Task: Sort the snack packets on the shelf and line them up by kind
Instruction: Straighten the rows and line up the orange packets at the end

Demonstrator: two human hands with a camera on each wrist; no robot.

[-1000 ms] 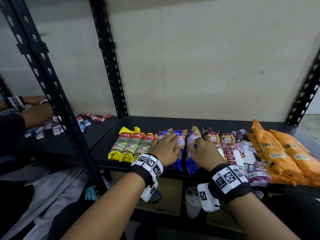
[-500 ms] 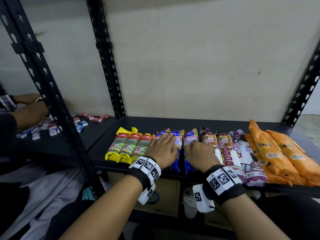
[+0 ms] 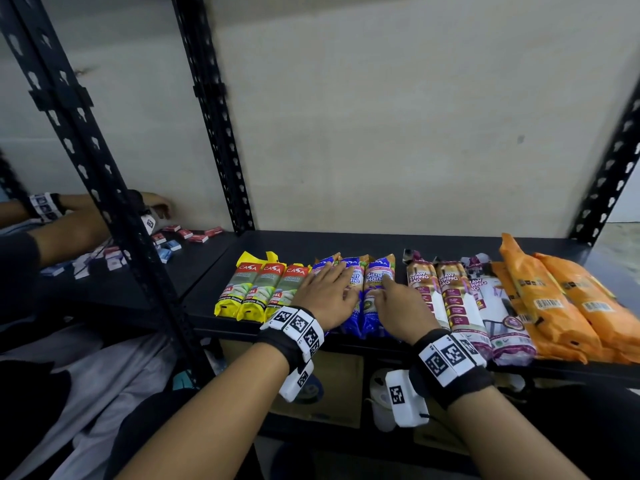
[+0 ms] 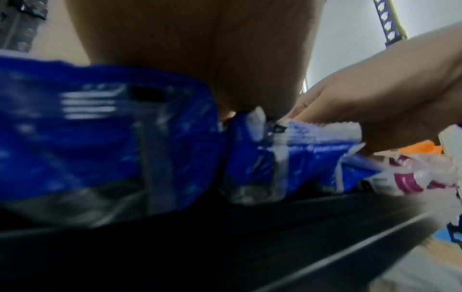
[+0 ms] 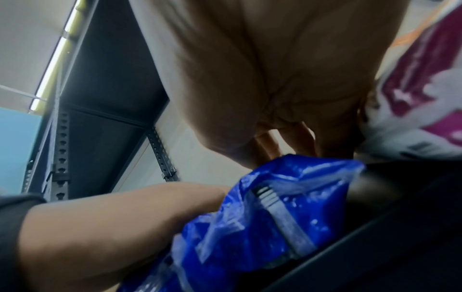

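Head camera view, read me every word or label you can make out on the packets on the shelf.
"CASA": on each of the three yellow packets.
"DRAW STRING BAG": on the white and maroon packets.
The blue packets: lettering partly hidden by the fingers, unreadable.
The orange packets: barcodes only, print too blurred.

Black shelf [image 3: 433, 242], packets [image 3: 450, 299] in row
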